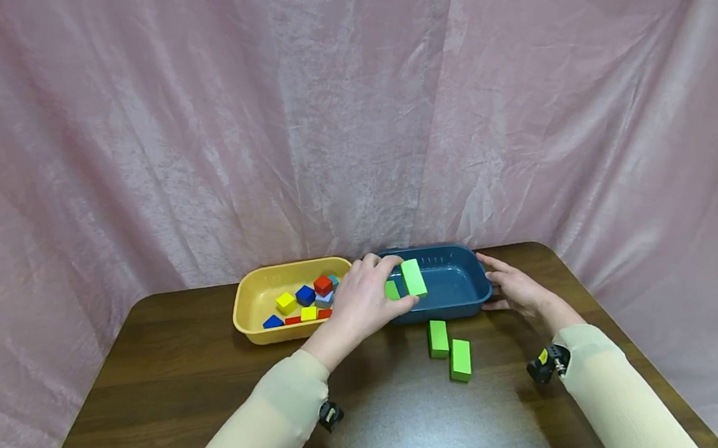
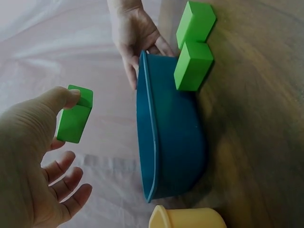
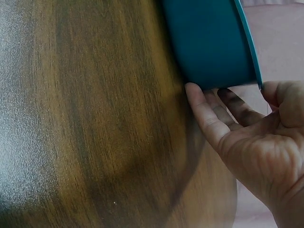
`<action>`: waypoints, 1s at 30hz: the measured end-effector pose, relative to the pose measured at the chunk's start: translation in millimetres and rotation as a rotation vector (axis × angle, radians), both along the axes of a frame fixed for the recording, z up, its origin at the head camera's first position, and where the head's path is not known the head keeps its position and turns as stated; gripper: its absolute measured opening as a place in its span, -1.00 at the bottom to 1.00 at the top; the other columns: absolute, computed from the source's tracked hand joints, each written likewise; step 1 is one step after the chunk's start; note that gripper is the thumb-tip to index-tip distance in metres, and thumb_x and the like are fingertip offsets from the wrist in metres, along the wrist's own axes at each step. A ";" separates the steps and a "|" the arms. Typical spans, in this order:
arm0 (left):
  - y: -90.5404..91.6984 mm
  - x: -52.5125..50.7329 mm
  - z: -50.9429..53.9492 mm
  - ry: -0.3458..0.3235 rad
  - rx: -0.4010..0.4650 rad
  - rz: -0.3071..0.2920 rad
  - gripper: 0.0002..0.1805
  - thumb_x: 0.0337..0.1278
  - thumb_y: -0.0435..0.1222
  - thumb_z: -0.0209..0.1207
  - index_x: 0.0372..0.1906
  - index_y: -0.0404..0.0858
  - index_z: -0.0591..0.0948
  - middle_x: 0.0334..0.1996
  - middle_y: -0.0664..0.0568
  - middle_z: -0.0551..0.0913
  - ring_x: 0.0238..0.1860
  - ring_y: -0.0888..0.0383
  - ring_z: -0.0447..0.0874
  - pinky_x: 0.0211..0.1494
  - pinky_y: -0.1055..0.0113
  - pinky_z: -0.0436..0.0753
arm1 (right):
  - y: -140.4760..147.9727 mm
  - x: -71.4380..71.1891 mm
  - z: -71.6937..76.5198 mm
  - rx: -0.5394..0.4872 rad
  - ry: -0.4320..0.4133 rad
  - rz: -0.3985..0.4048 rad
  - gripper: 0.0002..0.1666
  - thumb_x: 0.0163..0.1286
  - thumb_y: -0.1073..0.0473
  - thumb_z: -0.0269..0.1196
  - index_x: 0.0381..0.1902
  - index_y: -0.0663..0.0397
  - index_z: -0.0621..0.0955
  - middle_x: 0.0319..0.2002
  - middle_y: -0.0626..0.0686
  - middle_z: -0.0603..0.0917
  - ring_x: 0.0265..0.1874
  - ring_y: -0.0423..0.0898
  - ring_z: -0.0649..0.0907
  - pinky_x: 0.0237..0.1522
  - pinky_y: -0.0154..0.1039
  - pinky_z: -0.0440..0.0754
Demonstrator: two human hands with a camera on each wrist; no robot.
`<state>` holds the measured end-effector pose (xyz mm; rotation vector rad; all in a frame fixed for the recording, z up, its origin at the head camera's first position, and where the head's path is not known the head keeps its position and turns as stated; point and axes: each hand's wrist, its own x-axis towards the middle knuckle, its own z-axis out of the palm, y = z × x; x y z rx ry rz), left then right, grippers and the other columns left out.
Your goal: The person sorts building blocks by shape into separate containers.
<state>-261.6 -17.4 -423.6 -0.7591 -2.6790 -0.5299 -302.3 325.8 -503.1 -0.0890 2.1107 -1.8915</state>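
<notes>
My left hand [image 1: 369,297] pinches a green rectangular block [image 1: 413,278] between thumb and forefinger, above the blue bin [image 1: 453,311]. In the left wrist view the held block [image 2: 73,124] hangs clear of the bin's rim, the other fingers spread apart. Partly hidden by that hand, another green block [image 1: 391,290] shows at the bin's left part. At the bin's right end, my right hand [image 1: 518,287] rests its extended fingertips against the outer wall, as the right wrist view also shows. Two more green blocks, one [image 1: 438,339] nearer the bin and one [image 1: 460,360] closer to me, lie on the table.
Left of the blue bin stands a yellow bin [image 1: 253,330] with several red, blue and yellow blocks; my left hand covers its right edge. Both bins sit at the back of the brown wooden table [image 1: 176,418], before a pink curtain [image 1: 347,108].
</notes>
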 end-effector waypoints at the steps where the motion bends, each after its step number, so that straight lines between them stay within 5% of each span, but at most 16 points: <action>1: 0.7 -1.7 0.5 -0.001 -0.006 0.004 -0.21 0.06 0.31 0.33 0.34 0.01 0.55 -0.05 0.04 0.55 -0.13 0.10 0.44 -0.22 0.28 0.52 | 0.3 -0.2 0.0 0.000 -0.002 -0.003 -0.30 0.71 0.23 -0.32 0.69 -0.15 -0.15 0.56 0.43 -0.04 0.42 0.47 0.24 0.20 0.31 0.52; 13: 10.7 -23.7 -0.2 -0.040 -0.069 0.041 -0.17 0.09 0.30 0.32 0.42 0.02 0.50 0.08 -0.01 0.54 -0.03 0.02 0.46 -0.11 0.21 0.57 | 0.2 1.6 1.8 -0.019 -0.001 0.006 -0.29 0.71 0.23 -0.31 0.69 -0.15 -0.18 0.56 0.44 -0.07 0.42 0.48 0.23 0.22 0.36 0.46; 30: 24.5 -45.3 -18.6 -0.140 -0.128 0.134 -0.19 0.06 0.29 0.35 0.39 0.02 0.52 0.07 -0.04 0.53 0.02 0.00 0.46 0.01 0.12 0.58 | -1.6 0.3 0.8 -0.010 -0.008 -0.011 -0.30 0.71 0.22 -0.31 0.69 -0.18 -0.14 0.56 0.43 -0.02 0.40 0.46 0.27 0.18 0.29 0.54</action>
